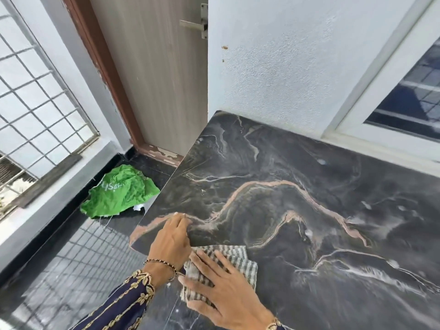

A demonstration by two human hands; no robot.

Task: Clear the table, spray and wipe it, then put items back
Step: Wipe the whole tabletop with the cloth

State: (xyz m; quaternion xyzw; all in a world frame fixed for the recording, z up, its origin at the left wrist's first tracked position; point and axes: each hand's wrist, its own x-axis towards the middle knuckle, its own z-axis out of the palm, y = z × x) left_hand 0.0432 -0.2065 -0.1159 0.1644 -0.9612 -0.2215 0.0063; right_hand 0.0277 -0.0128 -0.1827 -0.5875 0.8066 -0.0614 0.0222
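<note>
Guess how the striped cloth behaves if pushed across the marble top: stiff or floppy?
Probably floppy: the striped cloth lies folded and creased under the right hand. Likely light, so it should slide readily on the glossy table, but may bunch unless pressed flat.

what i count around the table (297, 177)
one dark veined table. on it, one striped cloth (240, 256) and my two hands: left hand (170, 241) at the table's left edge, right hand (226, 289) on the cloth. one beaded bracelet (164, 264), on my left wrist. one crumpled green bag (121, 190) on the floor left of the table. one door (162, 79) with one handle (195, 26) behind the table's far left corner. two windows: grilled window (35, 103) far left of the table, glass window (416, 91) behind its right side.
</note>
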